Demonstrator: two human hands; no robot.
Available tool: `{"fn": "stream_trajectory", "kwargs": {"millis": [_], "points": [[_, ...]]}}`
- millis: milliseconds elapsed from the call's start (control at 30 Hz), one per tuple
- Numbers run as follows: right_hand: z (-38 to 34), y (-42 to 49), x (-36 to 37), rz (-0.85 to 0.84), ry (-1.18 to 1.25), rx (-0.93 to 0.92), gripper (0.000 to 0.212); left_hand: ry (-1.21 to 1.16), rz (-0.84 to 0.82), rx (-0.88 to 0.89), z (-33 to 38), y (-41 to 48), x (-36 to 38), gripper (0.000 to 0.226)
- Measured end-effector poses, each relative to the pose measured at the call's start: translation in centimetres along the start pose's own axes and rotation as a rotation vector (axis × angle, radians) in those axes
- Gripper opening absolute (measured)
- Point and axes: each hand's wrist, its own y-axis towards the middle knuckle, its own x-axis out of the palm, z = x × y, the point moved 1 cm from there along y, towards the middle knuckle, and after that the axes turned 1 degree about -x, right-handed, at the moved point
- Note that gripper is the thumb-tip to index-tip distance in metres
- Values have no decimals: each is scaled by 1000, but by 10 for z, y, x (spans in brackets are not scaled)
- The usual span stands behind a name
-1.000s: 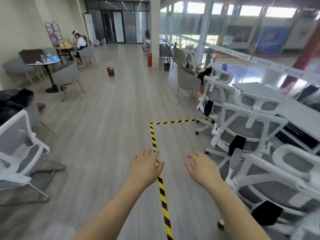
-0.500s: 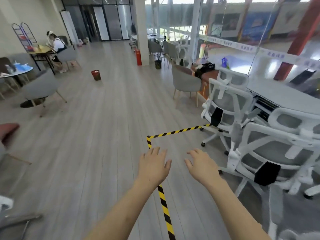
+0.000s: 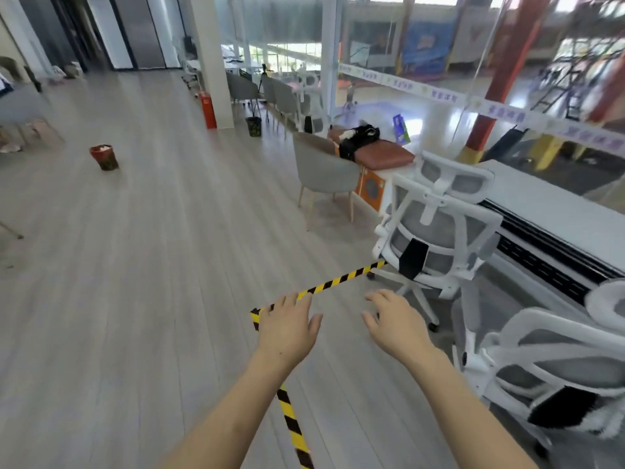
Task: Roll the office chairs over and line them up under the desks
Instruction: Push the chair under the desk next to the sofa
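Observation:
Two white mesh office chairs stand at the right against a long white desk (image 3: pixel 554 204). The farther chair (image 3: pixel 436 228) faces the desk, its back towards me. The nearer chair (image 3: pixel 554 363) is at the lower right, partly cut off by the frame edge. My left hand (image 3: pixel 287 330) and my right hand (image 3: pixel 395 326) are stretched forward over the floor, fingers spread, holding nothing. Both hands are apart from the chairs; the right hand is nearest the farther chair's wheeled base.
Yellow-black tape (image 3: pixel 338 282) marks a corner on the wooden floor under my hands. A grey armchair (image 3: pixel 324 170) and an orange-topped cabinet (image 3: pixel 378 160) stand beyond the chairs. A red bin (image 3: pixel 104 157) stands on the floor at the left. A glass wall runs behind the desk.
The view has swung right and forward: the left-side chair and round tables have left the frame, and the desk chairs are closer. Both hands stay open and stretched out.

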Motion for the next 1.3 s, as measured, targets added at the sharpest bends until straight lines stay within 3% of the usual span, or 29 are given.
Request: {"fn": "stream_trajectory", "kwargs": {"millis": [367, 833, 1067, 1200, 1300], "points": [[95, 175, -15, 136, 10, 352, 41, 0, -67, 345, 47, 276, -9, 50], [316, 435, -99, 229, 0, 473, 48, -33, -85, 496, 237, 600, 10, 53], [403, 521, -131, 252, -77, 557, 55, -43, -104, 639, 331, 723, 15, 61], [437, 549, -128, 149, -75, 607, 58, -28, -127, 720, 373, 780, 29, 56], [448, 561, -119, 200, -76, 648, 51, -24, -157, 772, 380, 807, 46, 51]]}}
